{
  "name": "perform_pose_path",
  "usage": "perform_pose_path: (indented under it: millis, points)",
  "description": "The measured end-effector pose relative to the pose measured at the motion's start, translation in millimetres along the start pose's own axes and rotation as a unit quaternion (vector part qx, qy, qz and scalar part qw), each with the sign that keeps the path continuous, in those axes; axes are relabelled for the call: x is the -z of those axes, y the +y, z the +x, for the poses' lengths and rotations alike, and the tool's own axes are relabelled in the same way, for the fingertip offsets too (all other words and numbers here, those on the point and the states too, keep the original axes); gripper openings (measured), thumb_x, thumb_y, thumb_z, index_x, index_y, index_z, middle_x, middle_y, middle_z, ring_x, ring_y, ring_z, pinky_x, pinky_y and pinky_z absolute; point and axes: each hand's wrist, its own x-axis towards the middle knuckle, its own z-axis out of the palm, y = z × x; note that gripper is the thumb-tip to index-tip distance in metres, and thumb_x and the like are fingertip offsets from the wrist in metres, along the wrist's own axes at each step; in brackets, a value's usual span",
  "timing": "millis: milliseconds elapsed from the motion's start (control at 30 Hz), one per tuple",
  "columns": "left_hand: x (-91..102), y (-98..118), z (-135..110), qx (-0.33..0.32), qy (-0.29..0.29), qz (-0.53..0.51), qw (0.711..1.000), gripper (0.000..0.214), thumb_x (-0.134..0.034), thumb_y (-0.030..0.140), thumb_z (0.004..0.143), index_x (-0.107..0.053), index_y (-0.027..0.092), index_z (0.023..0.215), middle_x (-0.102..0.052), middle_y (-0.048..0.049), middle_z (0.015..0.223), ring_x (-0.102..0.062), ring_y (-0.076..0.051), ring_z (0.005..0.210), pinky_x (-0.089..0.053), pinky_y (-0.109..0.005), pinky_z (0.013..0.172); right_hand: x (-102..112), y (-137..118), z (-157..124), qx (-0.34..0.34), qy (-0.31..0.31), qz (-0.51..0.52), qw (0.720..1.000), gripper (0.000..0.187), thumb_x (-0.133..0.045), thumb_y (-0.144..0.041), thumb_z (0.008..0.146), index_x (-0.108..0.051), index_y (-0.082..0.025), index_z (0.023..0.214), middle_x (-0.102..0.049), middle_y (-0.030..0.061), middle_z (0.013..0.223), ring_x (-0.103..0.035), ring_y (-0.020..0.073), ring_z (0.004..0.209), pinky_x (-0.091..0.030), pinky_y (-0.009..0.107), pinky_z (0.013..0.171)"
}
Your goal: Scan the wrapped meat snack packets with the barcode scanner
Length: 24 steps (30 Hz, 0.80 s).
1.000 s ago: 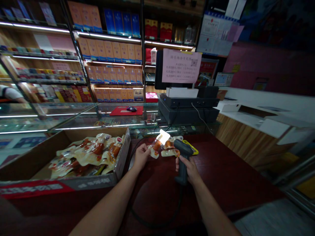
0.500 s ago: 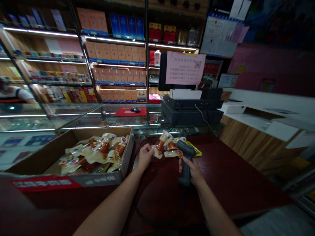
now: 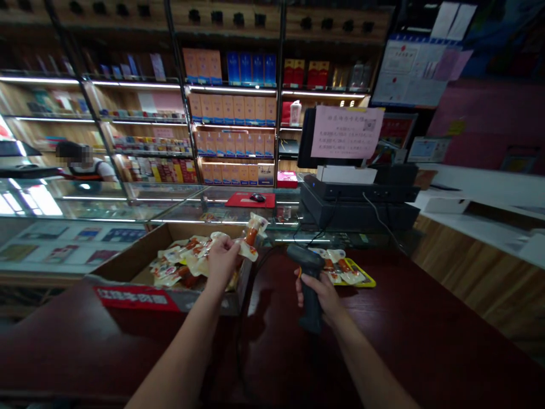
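My left hand (image 3: 221, 262) is closed on a clear sausage packet (image 3: 250, 237), holding it up over the right end of a cardboard box (image 3: 128, 271). Several more sausage packets (image 3: 179, 264) lie in that box. My right hand (image 3: 320, 292) grips the handle of a dark barcode scanner (image 3: 307, 284), upright above the dark red counter (image 3: 409, 335). Just right of the scanner, a few sausage packets (image 3: 338, 270) lie on a yellow pad (image 3: 361, 278).
A till with a monitor and a pink notice (image 3: 346, 132) stands behind on a glass counter (image 3: 128, 199). Lit shelves of boxed goods (image 3: 232, 125) fill the back wall. A person (image 3: 83, 165) sits at the far left. A white counter (image 3: 481, 199) runs along the right.
My left hand has carried the sausage packet leftward from in front of the scanner to above the box. The scanner light seen earlier is off. The view has shifted left.
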Motion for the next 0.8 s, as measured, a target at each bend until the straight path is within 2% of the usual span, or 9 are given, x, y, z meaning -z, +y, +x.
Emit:
perform_pose_path:
  millis: [100, 167, 267, 333, 400, 467, 633, 733, 800]
  points:
    - [35.4, -11, 10, 0.014, 0.052, 0.043, 0.998, 0.021, -0.054, 0.030, 0.062, -0.039, 0.020, 0.052, -0.043, 0.0055, 0.047, -0.044, -0.011, 0.047, -0.039, -0.022, 0.049, -24, 7, 8, -0.012, -0.036, 0.003, 0.999, 0.030, -0.070, -0.037, 0.066, -0.062, -0.015, 0.084, -0.061, -0.0020, 0.055, -0.054, 0.0108, 0.039, -0.047, 0.022, 0.036]
    - [51.9, -15, 13, 0.015, 0.075, 0.117, 0.990, 0.019, -0.054, 0.029, 0.062, -0.040, 0.020, 0.051, -0.044, 0.0046, 0.047, -0.045, -0.012, 0.047, -0.039, -0.023, 0.050, -38, 12, 12, -0.023, -0.053, 0.000, 0.998, 0.029, -0.070, -0.037, 0.066, -0.062, -0.014, 0.083, -0.061, -0.0018, 0.054, -0.054, 0.0107, 0.039, -0.047, 0.021, 0.036]
    - [64.2, -16, 10, -0.014, 0.096, 0.219, 0.971, 0.012, -0.056, 0.030, 0.063, -0.052, 0.019, 0.063, -0.053, 0.0014, 0.057, -0.053, -0.016, 0.058, -0.044, -0.028, 0.061, -51, 18, 14, -0.033, -0.079, -0.005, 0.996, 0.027, -0.069, -0.036, 0.067, -0.062, -0.014, 0.082, -0.060, -0.0019, 0.054, -0.054, 0.0105, 0.038, -0.046, 0.021, 0.036]
    - [65.1, -14, 6, -0.081, 0.120, 0.255, 0.956, 0.019, -0.058, 0.029, 0.064, -0.056, 0.019, 0.080, -0.060, -0.0033, 0.078, -0.057, -0.022, 0.079, -0.045, -0.035, 0.077, -56, 21, 14, -0.034, -0.089, -0.008, 0.995, 0.026, -0.069, -0.035, 0.068, -0.062, -0.014, 0.083, -0.061, -0.0020, 0.054, -0.054, 0.0107, 0.039, -0.046, 0.021, 0.037]
    - [62.2, -12, 2, -0.155, 0.145, 0.273, 0.938, 0.026, -0.058, 0.025, 0.065, -0.055, 0.019, 0.090, -0.057, -0.0083, 0.099, -0.052, -0.027, 0.103, -0.040, -0.041, 0.091, -56, 23, 13, -0.035, -0.089, -0.008, 0.995, 0.026, -0.069, -0.035, 0.068, -0.062, -0.015, 0.084, -0.061, -0.0020, 0.054, -0.055, 0.0108, 0.039, -0.046, 0.021, 0.037]
    - [56.6, -8, -3, -0.200, 0.154, 0.274, 0.928, 0.025, -0.058, 0.022, 0.067, -0.055, 0.019, 0.091, -0.051, -0.0111, 0.113, -0.042, -0.029, 0.118, -0.033, -0.044, 0.099, -54, 24, 12, -0.035, -0.083, -0.005, 0.996, 0.026, -0.069, -0.035, 0.068, -0.062, -0.015, 0.084, -0.061, -0.0021, 0.054, -0.055, 0.0108, 0.039, -0.047, 0.021, 0.037]
    - [31.7, 8, -15, -0.238, 0.142, 0.235, 0.932, 0.021, -0.056, 0.020, 0.073, -0.056, 0.018, 0.093, -0.046, -0.0119, 0.120, -0.039, -0.027, 0.123, -0.030, -0.043, 0.103, -39, 23, 11, -0.025, -0.048, -0.001, 0.999, 0.029, -0.069, -0.036, 0.067, -0.062, -0.014, 0.083, -0.061, -0.0024, 0.053, -0.054, 0.0106, 0.038, -0.047, 0.021, 0.036]
    - [5.1, 12, -25, -0.238, 0.092, 0.174, 0.951, 0.022, -0.056, 0.020, 0.073, -0.055, 0.018, 0.094, -0.049, -0.0114, 0.119, -0.043, -0.025, 0.120, -0.034, -0.042, 0.101, -21, 18, 9, -0.016, -0.021, -0.005, 1.000, 0.029, -0.070, -0.036, 0.066, -0.062, -0.014, 0.083, -0.061, -0.0026, 0.053, -0.054, 0.0106, 0.038, -0.047, 0.021, 0.036]
    - [-19.3, 7, -33, -0.203, 0.016, 0.107, 0.973, 0.024, -0.056, 0.020, 0.073, -0.054, 0.018, 0.096, -0.054, -0.0108, 0.113, -0.050, -0.023, 0.111, -0.041, -0.039, 0.094, -4, 14, 7, -0.009, 0.007, -0.014, 1.000, 0.029, -0.071, -0.036, 0.065, -0.062, -0.014, 0.083, -0.061, -0.0027, 0.054, -0.054, 0.0107, 0.039, -0.048, 0.022, 0.036]
